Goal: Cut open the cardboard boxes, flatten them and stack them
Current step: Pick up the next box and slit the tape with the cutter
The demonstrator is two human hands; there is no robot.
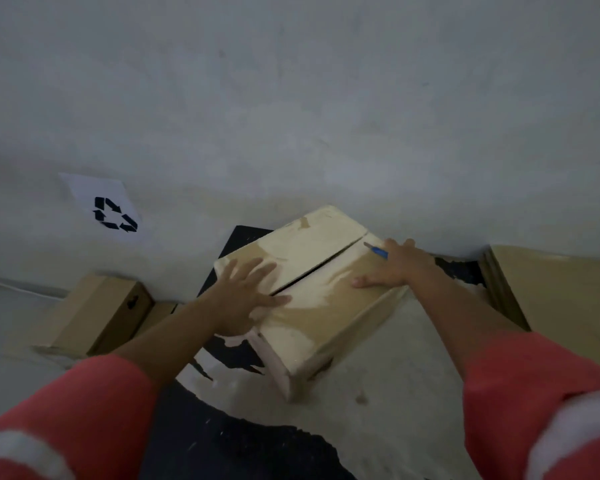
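A tan cardboard box (312, 306) sits at centre frame, turned diagonally, its top flaps down with a dark open seam between them. A smaller box (94, 313), closed, lies at the left. Flattened cardboard (551, 292) is stacked at the right edge. A blue knife (378, 251) pokes from under the right hand (399, 268) at the seam's far end.

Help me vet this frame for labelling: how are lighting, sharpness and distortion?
Head view: dim overall, brightest on the box top; head view soft throughout, with the sleeves blurred most; head view shows wide-angle stretch toward the edges.
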